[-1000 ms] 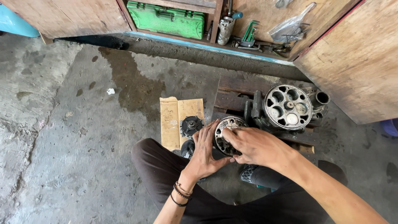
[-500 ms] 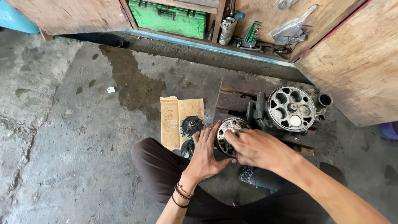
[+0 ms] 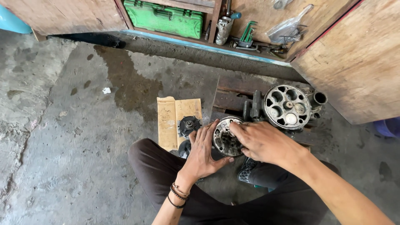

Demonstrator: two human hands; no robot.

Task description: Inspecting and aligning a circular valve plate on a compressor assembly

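Note:
A round, greasy metal clutch-like disc (image 3: pixel 225 137) rests tilted between my knees. My left hand (image 3: pixel 203 152) cups its left rim, with bead bracelets on the wrist. Over the disc's right side lies my right hand (image 3: pixel 261 143), fingertips pressing onto its face. Just beyond stands a larger round metal wheel part with oval holes (image 3: pixel 288 106), mounted on a dark engine block on a wooden pallet (image 3: pixel 231 96). A small black gear (image 3: pixel 189 124) lies on a piece of cardboard (image 3: pixel 171 117) left of the disc.
A stained concrete floor (image 3: pixel 75 137) stretches to the left. A wooden cabinet at the back holds a green toolbox (image 3: pixel 166 17), hex keys (image 3: pixel 247 32) and a spray can. An open wooden door (image 3: pixel 358 62) stands at the right.
Both hands stay on the disc with only slight finger shifts. The view has drifted a little.

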